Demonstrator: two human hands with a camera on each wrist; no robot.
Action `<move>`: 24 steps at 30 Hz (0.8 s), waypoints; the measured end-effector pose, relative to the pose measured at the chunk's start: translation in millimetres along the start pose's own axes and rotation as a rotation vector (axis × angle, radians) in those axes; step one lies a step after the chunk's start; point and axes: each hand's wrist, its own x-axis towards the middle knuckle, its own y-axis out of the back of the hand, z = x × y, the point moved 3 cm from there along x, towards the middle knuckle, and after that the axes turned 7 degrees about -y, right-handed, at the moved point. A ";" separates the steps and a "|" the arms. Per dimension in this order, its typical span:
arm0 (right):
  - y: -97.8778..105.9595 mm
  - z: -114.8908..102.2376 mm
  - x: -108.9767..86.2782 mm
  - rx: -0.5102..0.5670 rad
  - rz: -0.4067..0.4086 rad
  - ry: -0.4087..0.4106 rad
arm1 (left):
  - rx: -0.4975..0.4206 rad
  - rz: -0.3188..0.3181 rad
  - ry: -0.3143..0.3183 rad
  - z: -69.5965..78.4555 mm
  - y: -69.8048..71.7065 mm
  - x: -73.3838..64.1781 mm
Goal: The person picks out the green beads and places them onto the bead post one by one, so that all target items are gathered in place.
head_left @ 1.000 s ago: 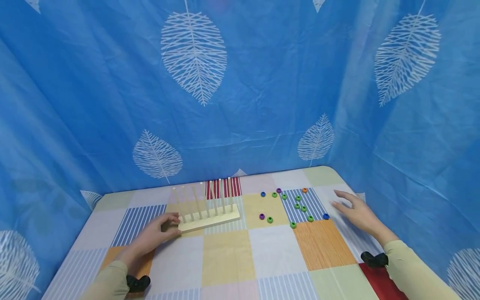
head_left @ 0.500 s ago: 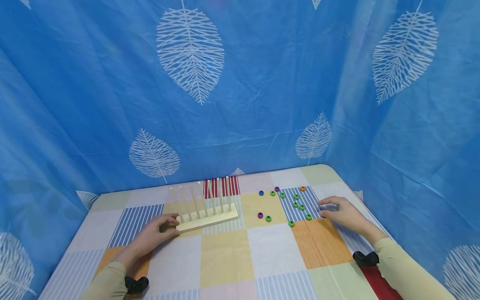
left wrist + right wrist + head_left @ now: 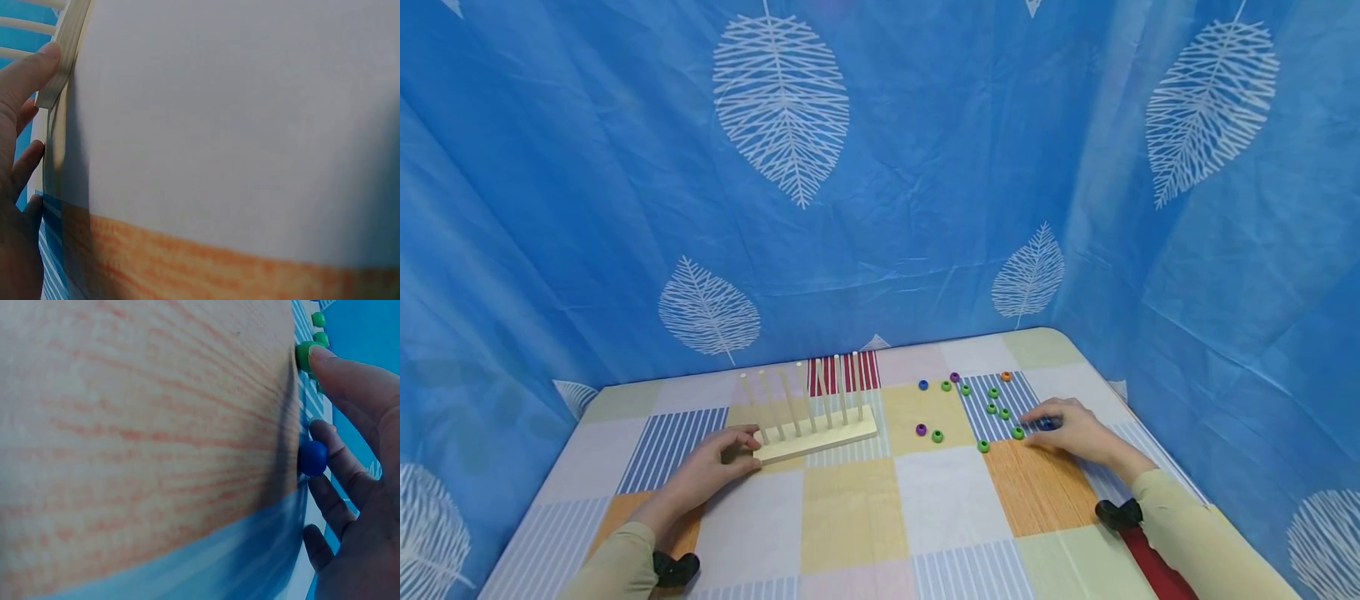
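At the left, my left hand (image 3: pixel 709 463) holds the end of a pale wooden peg rack (image 3: pixel 820 441), thumb on its front edge and fingers behind. Several thin bare pegs rise from the rack's base. In the left wrist view the thumb (image 3: pixel 39 67) presses the end of the base. My right hand (image 3: pixel 1078 432) hovers low over the beads at the right, fingers apart and loosely bent. A blue bead (image 3: pixel 312 458) lies on the cloth beside its fingers, partly hidden in the head view. The thumb tip overlaps a green bead (image 3: pixel 304 357) in the right wrist view.
Several green beads (image 3: pixel 992 408) lie scattered on the patchwork tablecloth (image 3: pixel 853 517), with an orange bead (image 3: pixel 1006 377), another blue bead (image 3: pixel 923 385) and two purple beads (image 3: pixel 921 430). Blue leaf-print curtains (image 3: pixel 910 167) stand behind the table and at its sides.
My right hand has moved left and inward from the table's right side, over the blue bead to the nearest green one. The left hand has stayed on the rack.
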 end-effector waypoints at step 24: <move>-7.7 7.5 7.8 -0.033 0.048 0.009 | 0.007 0.004 0.011 -1.2 -1.4 -1.4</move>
